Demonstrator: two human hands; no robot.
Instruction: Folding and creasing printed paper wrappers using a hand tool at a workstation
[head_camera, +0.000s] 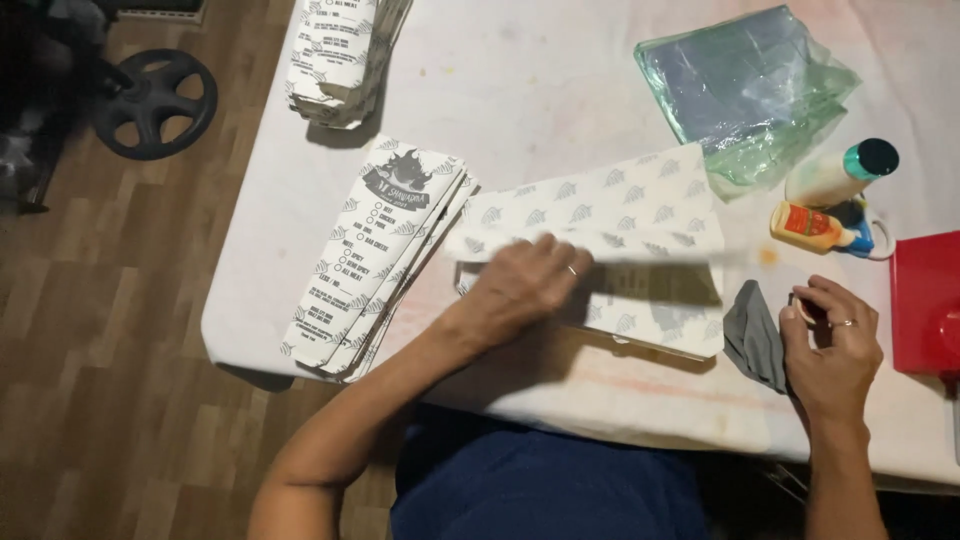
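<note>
Left hand (525, 285) lies flat, fingers spread, pressing the folded paper sheet (610, 250) against the counter (540, 90). Right hand (830, 345) pinches a small item, unidentifiable, beside the grey cloth (755, 340). Maintain even pressure along the crease.

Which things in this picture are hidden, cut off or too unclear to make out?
- Head view: the left hand is motion-blurred and covers part of the printed paper sheet.
- The right hand hides whatever its fingertips pinch, beside the grey cloth.
- The red box is cut off by the right edge.
- The top paper stack is cut off by the top edge.
</note>
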